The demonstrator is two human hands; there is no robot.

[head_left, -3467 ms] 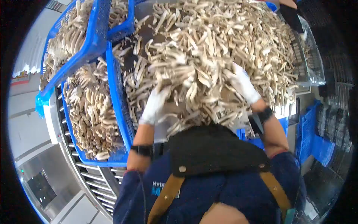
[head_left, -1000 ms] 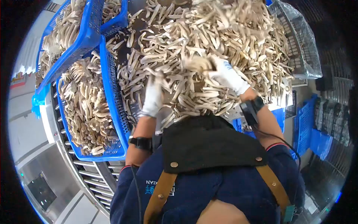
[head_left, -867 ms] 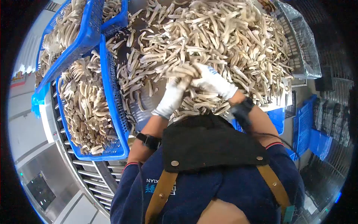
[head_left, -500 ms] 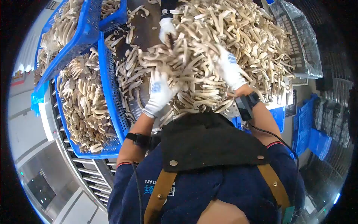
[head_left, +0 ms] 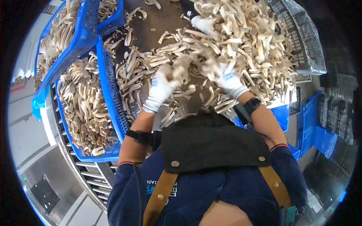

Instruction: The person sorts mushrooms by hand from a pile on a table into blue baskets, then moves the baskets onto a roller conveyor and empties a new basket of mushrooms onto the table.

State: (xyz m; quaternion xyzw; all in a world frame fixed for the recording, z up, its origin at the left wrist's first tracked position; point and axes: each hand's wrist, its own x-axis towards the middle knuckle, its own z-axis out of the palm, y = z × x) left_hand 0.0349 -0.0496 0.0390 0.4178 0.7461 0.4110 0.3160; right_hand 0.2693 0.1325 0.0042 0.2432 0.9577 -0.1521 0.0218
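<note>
three blue crates stand on your left, each with mushrooms inside, and their tall perforated walls seem to keep the loose stems from spilling; the nearest sits over a roller track, which probably lets a full load slide rather than be lifted. next comes the table, its dark surface bare in patches between scattered stems. your left hand, in a white glove, is bent low, its fingers curled toward a blurred clump of mushrooms; whether they pinch any, i cannot tell. further right and across from you, a co-worker's gloved hand lies at the edge of the heap. your right hand is angled inward at the heap's near side, facing your left across a gap, perhaps so stems can be handled from both sides; its fingers are too blurred to tell whether they are spread or gripping. the heap fills the table's right, beside a dark slatted crate that looks placed to bound it.
</note>
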